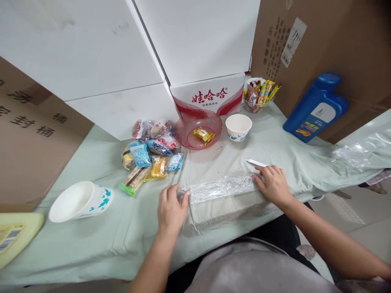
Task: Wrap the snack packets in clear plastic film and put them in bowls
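A long folded strip of clear plastic wrap (pixel 224 188) lies crosswise on the cloth near the table's front edge. My left hand (pixel 171 208) pinches its left end between thumb and fingers. At the opposite end my right hand (pixel 274 186) has its fingers closed on the wrap. Just beyond the right fingertips is a slim white tool with a metal-looking tip (pixel 255 162), perhaps a small cutter. Its near end is partly hidden by the fingers, which may touch it.
Packaged snacks (pixel 152 152) lie heaped left of a pink plastic bowl (pixel 183 136) holding a yellow packet. A paper bowl (pixel 238 128) stands upright; another (pixel 99 201) lies tipped. Behind are a snack-filled bowl (pixel 256 106), a blue bottle (pixel 317 108) and cartons (pixel 210 93).
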{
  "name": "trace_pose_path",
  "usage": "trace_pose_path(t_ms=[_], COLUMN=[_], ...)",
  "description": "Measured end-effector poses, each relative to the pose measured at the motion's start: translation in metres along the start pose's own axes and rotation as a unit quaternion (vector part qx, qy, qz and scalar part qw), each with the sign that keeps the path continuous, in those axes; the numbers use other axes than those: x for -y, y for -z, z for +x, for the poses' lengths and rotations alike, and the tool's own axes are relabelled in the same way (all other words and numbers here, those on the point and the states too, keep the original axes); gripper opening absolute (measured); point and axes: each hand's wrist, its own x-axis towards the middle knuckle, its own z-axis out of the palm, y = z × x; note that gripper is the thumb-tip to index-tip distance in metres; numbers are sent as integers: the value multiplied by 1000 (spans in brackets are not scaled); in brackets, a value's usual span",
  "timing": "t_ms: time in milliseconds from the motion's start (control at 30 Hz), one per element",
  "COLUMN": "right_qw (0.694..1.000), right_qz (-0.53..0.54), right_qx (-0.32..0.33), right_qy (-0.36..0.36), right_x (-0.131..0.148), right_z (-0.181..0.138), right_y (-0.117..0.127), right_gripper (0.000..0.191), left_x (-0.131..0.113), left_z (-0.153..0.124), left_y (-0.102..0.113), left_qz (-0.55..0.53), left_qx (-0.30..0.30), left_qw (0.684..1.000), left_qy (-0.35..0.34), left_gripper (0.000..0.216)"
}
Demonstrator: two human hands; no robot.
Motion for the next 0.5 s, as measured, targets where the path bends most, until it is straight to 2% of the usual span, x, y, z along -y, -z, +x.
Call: trace_pose_path(t_ms=[67, 100, 133, 200, 233, 333, 400, 500], right_qw=[998, 995, 990, 970, 964, 960, 961, 964], right_qz=[37, 56, 68, 60, 45, 10, 2, 6], right_qx=[-25, -16, 7, 85, 117, 177, 187, 180], right_qy=[36, 77, 126, 218, 234, 217, 201, 198], right_x=[11, 18, 27, 43, 48, 49, 38, 13], right_z=[0, -1, -3, -7, -10, -16, -19, -27], right_y=[8, 10, 9, 0, -7, -24, -24, -10], right_gripper=[27, 30, 37, 62, 76, 94, 95, 89], left_x=[-10, -17, -24, -35, -38, -37, -33, -34], left_z=[-3, -6, -8, -14, -16, -24, -27, -32], left_y=[10, 13, 14, 8, 3, -14, -18, -9], left_qz=[-4, -15, -25, -18, 4, 64, 80, 63], left_qx=[-68, -68, -40, 61, 107, 169, 166, 126], left_qw=[996, 993, 989, 972, 962, 952, 957, 971], left_qy=[-54, -94, -141, -228, -250, -245, -222, -194], left_gripper=[28, 31, 36, 51, 59, 69, 68, 57])
